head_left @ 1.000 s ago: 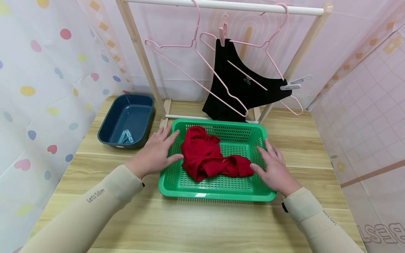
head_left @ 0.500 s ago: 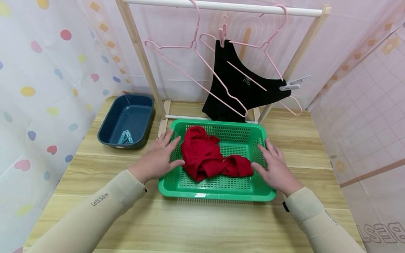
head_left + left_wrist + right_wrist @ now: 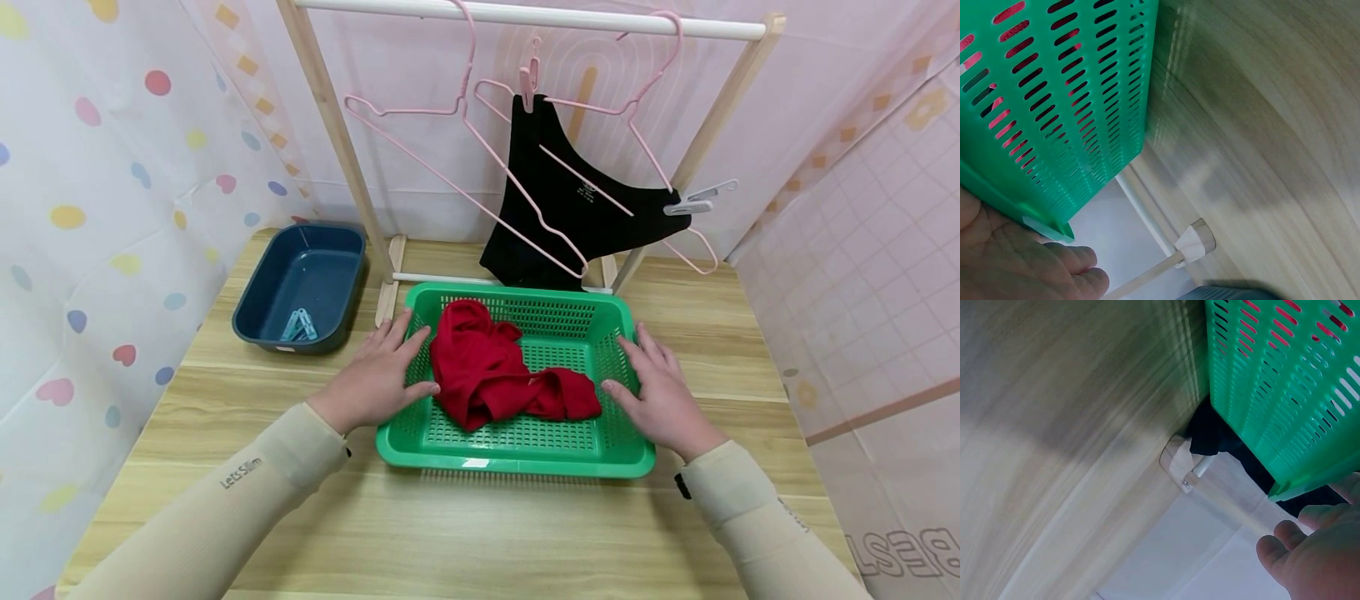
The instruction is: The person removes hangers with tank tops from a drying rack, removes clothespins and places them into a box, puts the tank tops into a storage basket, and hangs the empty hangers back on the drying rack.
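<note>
A green perforated plastic basket [image 3: 517,461] stands on the wooden table, with a crumpled red cloth garment [image 3: 480,367] lying inside it. My left hand [image 3: 375,375] rests at the basket's left rim, fingers spread and thumb reaching over the inside near the red cloth. At the opposite rim is my right hand [image 3: 660,396], its fingers extended and its thumb pointing inward. Both wrist views show the hands at the rim from below, beside the slotted basket wall [image 3: 1085,94]. Neither hand is curled round anything.
Behind the basket a wooden rack with a white rod [image 3: 540,15] carries pink hangers [image 3: 461,108]. Black underwear [image 3: 555,200] hangs there, held by a pink clothespin [image 3: 528,79] and a grey clothespin [image 3: 688,206]. A dark blue basin [image 3: 300,250] at left holds light blue clothespins [image 3: 300,325].
My left hand has slid slightly toward me along the left rim. My right hand has shifted a little to the right, its thumb drawing away from the red cloth. The basket stays put.
</note>
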`<state>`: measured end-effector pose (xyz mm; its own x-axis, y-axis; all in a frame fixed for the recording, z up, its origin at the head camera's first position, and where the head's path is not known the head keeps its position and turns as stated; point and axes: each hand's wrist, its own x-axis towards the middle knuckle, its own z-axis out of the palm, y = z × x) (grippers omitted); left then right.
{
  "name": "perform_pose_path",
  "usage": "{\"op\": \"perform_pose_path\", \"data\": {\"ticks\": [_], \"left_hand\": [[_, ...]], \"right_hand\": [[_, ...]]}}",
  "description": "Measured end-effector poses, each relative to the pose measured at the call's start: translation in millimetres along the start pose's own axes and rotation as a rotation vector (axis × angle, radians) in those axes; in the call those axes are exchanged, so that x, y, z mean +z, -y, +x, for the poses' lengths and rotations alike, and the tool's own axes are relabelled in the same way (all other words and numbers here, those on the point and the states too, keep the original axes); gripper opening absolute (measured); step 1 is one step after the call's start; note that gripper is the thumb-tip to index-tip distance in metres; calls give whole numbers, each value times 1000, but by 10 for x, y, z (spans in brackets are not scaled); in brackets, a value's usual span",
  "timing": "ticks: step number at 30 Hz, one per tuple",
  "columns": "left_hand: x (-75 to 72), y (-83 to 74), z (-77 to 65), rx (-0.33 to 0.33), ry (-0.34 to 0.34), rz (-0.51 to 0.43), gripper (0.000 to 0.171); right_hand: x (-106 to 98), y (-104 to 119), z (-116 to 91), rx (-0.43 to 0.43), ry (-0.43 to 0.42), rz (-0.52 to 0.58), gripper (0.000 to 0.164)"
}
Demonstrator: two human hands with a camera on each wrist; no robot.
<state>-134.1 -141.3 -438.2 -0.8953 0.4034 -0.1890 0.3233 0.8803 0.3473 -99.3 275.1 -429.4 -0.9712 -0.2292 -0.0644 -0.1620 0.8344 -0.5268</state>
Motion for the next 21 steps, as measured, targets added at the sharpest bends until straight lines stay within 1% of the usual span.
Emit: {"op": "perform_pose_path", "data": {"ticks": [5, 7, 8, 11, 15, 18, 19, 21], "left_hand": [[14, 8, -1, -4, 7, -12, 93], [20, 11, 0, -5, 7, -16, 92], [22, 11, 0, -4, 7, -18, 92], [23, 8, -2, -3, 7, -20, 91], [19, 1, -4, -2, 8, -18, 90], [18, 1, -2, -1, 9, -15, 90], [17, 1, -1, -1, 10, -15, 90], [13, 2, 1, -2, 14, -14, 90]], "right_hand": [[-55, -15, 21, -1, -18, -4, 76], [-97, -19, 37, -1, -48, 3, 73], [-118, -20, 45, -6, -81, 7, 71], [-198, -9, 79, -22, -219, 37, 62], [-331, 18, 155, -73, -475, 90, 51], [-451, 35, 233, -122, -627, 115, 47], [-495, 38, 264, -141, -660, 110, 47], [-593, 49, 332, -161, -700, 90, 49]]}}
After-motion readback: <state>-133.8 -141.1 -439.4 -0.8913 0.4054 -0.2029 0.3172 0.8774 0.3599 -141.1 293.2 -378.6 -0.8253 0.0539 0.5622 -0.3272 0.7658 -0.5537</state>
